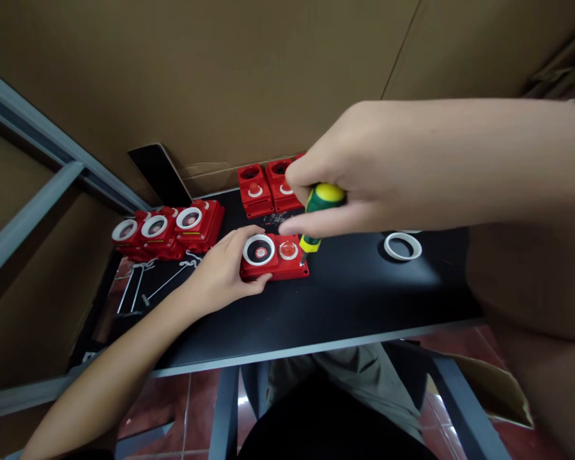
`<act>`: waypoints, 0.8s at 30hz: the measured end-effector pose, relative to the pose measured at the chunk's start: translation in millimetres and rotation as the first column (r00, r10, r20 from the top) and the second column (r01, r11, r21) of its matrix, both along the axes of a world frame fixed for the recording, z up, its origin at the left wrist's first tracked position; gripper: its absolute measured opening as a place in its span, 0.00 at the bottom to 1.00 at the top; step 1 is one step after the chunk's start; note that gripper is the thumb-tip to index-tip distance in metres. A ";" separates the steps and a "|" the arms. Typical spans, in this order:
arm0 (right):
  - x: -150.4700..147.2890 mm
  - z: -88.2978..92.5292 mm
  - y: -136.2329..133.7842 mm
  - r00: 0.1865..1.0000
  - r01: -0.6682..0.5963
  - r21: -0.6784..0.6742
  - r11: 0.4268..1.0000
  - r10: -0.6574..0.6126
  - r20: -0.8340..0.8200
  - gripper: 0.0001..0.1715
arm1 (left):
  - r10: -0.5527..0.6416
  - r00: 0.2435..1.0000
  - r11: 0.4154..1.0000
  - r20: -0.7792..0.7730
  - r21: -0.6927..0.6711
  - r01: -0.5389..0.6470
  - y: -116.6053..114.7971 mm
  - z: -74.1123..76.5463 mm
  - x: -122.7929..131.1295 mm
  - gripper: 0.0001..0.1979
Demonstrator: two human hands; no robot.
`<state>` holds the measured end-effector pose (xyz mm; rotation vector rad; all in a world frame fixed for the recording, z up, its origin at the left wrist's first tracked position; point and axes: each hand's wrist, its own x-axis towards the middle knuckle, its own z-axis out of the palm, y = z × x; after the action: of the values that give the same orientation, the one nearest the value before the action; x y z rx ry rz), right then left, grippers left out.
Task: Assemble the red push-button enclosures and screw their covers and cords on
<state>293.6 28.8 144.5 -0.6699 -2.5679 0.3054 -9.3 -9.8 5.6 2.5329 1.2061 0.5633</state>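
Note:
A red alarm unit with a white ring, a dark round centre and a clear red lens lies on the black tabletop. My left hand is closed around its left end, fingers behind and thumb along the front. In my right hand is a green and yellow screwdriver, gripped by the handle and tilted. Its tip reaches the right end of the unit, near a corner hole. Whether the tip sits in a screw I cannot tell.
Several red units with white rings stand at the left. Others without white rings are at the back, partly behind my right hand. A loose white ring lies right. Metal rods lie at the left edge; a dark panel leans against cardboard.

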 end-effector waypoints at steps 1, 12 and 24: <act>-4.4 -3.7 1.6 0.997 -0.036 -0.023 0.999 0.037 0.070 0.33 | 0.001 1.000 1.000 -0.002 -0.002 -0.001 0.0 0.2 0.0 0.34; -22.5 -108.4 -3.2 0.903 -0.173 -0.321 0.931 0.020 -0.428 0.27 | 0.026 1.000 0.999 0.004 -0.039 -0.026 2.5 0.4 3.7 0.36; -22.9 -141.1 -4.2 0.762 -0.240 -0.533 0.812 -0.182 -0.621 0.26 | 0.017 0.998 0.999 0.056 -0.029 -0.015 7.8 -3.6 0.2 0.41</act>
<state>270.7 24.6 3.4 -0.5787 -1.7759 1.1682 -9.1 -2.0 2.0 2.4684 1.2072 0.6126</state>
